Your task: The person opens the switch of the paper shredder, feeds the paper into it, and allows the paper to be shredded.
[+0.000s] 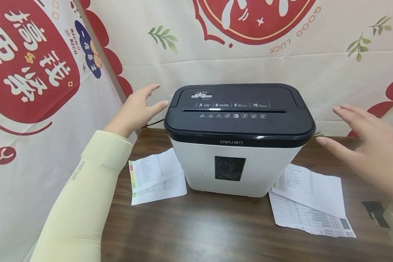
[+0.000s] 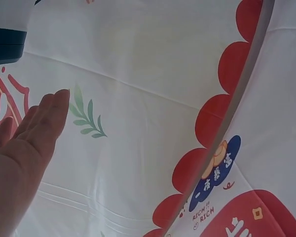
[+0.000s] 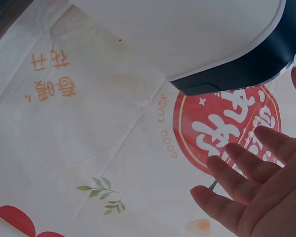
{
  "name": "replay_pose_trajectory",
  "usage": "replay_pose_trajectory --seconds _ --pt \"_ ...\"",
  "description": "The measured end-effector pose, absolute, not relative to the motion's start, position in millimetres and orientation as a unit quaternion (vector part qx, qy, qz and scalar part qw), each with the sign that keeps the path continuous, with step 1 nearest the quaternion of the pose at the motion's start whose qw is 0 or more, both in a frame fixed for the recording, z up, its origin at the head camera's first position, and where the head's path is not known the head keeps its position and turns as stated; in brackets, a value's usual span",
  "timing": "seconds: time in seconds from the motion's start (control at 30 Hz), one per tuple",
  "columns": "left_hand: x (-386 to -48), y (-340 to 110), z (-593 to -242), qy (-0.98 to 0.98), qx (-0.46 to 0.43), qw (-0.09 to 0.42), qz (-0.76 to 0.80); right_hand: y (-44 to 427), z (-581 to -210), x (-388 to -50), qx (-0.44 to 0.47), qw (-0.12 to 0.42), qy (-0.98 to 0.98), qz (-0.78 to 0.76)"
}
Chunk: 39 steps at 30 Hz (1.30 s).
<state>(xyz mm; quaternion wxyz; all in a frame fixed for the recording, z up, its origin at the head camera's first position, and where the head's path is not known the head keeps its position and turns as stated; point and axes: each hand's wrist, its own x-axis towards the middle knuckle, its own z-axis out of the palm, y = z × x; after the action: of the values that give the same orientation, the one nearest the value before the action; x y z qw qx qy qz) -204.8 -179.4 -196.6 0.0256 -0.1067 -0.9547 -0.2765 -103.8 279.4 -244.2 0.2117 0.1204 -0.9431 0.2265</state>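
Note:
A paper shredder (image 1: 239, 127) with a black lid and white bin stands upright on the brown table, its feed slot (image 1: 234, 110) running across the top. My left hand (image 1: 139, 109) hovers just left of the lid, fingers extended and holding nothing. On the other side, my right hand (image 1: 366, 145) is raised in the air, apart from the shredder, its fingers spread and nothing in them. The left wrist view shows the left hand (image 2: 29, 138) with straight fingers near a corner of the lid. In the right wrist view the right hand (image 3: 261, 182) has loosely spread fingers below the shredder's edge (image 3: 237, 74).
Printed sheets (image 1: 158, 176) lie left of the shredder, and more printed sheets (image 1: 309, 200) lie to its right. A small black object (image 1: 374, 213) is on the table at the right. A black cord (image 1: 155, 123) runs behind the shredder. Printed cloth (image 1: 249, 65) hangs behind.

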Motion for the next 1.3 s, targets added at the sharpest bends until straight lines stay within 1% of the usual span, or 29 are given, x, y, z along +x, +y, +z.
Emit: replay_pose_trajectory --seconds 0.13,0.27,0.4,0.8,0.93,1.3 --pt "-210.1 -173.6 -194.4 -0.956 -0.107 0.014 -0.274 276.2 -242.9 -104.0 0.125 0.2 -0.946 0.222" --pt "-216.2 -169.5 -193.3 -0.958 -0.1 0.015 -0.268 272.1 -241.5 -102.8 0.12 0.174 -0.949 0.232" --pt "-222.8 -165.1 -191.9 -0.958 -0.095 0.013 -0.268 268.6 -243.1 -102.0 0.121 0.162 -0.946 0.253" --pt "-239.0 -149.7 -195.5 -0.952 -0.113 -0.008 -0.285 258.7 -249.9 -104.7 0.146 0.176 -0.938 0.262" --pt "-242.5 -143.7 -197.9 -0.951 -0.108 -0.012 -0.291 256.0 -252.7 -106.4 0.157 0.193 -0.935 0.253" --pt "-254.9 -131.8 -196.9 -0.956 -0.094 -0.031 -0.275 249.5 -256.8 -112.0 0.175 0.21 -0.931 0.243"
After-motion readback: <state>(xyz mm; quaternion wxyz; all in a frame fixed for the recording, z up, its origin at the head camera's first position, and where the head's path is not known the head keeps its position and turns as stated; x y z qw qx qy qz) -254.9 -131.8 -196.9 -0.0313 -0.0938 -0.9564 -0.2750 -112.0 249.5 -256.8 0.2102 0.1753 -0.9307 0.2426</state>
